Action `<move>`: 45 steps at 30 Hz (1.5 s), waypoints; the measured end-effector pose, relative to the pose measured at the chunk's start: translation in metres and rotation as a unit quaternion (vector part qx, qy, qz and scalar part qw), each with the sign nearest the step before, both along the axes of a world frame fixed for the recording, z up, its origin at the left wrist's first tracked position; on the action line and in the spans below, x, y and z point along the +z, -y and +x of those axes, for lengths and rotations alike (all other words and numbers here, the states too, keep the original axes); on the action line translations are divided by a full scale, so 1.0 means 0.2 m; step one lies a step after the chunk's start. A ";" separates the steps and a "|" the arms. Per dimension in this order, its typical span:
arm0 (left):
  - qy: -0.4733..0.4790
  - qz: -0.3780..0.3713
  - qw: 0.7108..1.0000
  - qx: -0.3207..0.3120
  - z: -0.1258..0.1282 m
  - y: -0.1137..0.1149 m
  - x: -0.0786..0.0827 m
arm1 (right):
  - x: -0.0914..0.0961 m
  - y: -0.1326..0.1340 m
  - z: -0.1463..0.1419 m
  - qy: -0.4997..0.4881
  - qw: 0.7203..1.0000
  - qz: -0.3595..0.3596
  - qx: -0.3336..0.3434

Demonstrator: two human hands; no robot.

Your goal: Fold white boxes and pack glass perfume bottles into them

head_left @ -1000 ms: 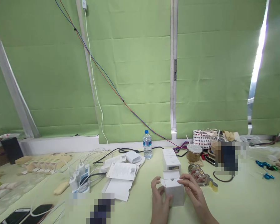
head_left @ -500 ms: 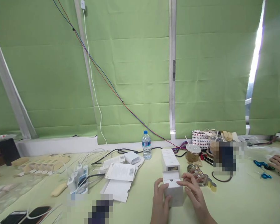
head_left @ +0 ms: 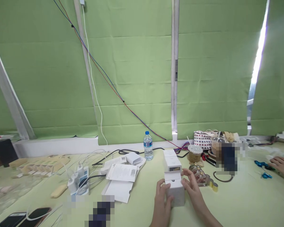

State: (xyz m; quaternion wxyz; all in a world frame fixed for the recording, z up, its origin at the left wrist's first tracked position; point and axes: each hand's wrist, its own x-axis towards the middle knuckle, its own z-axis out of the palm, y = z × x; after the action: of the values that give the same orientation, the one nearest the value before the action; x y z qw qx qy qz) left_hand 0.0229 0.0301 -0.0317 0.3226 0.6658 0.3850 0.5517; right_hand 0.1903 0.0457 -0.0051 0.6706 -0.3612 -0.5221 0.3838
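A small white cardboard box (head_left: 177,194) stands on the table in front of me, its lid flap raised at the far side. My left hand (head_left: 161,200) wraps the box's left side, fingers on the top edge and thumb on the near face. My right hand (head_left: 193,190) is closed against its right side, thumb at the top edge and fingertips close to the raised flap. What is inside the box is hidden. Directly behind stands a row of similar white boxes (head_left: 172,163), the nearest with a dark printed patch on its end.
Flattened white cartons (head_left: 120,183), a water bottle (head_left: 148,146) and a power strip (head_left: 85,181) lie left. Rolls of tape (head_left: 200,175), a lidded cup (head_left: 195,154) and blue scissors (head_left: 262,164) are right, near another person's hand (head_left: 282,167). Phones (head_left: 35,216) rest front left.
My right hand has shifted from the box's top to its right side, with the fingers drawn closer to it. My left hand keeps its grip. The view has tilted slightly.
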 end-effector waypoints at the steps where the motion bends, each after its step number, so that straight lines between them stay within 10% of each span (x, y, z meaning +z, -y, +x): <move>1: 0.001 -0.001 1.000 -0.001 0.00 0.00 0.00 | 0.00 0.00 0.00 -0.001 1.000 -0.005 0.016; 45: 0.100 -0.035 0.994 -0.014 0.03 0.04 0.11 | 0.02 0.05 0.05 0.113 0.991 0.047 0.046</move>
State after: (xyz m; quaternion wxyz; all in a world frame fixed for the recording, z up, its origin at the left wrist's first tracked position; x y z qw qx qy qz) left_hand 0.0298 0.0215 -0.0101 0.3900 0.6008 0.3603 0.5975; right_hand 0.1995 0.0353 -0.0020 0.6050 -0.3465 -0.6281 0.3457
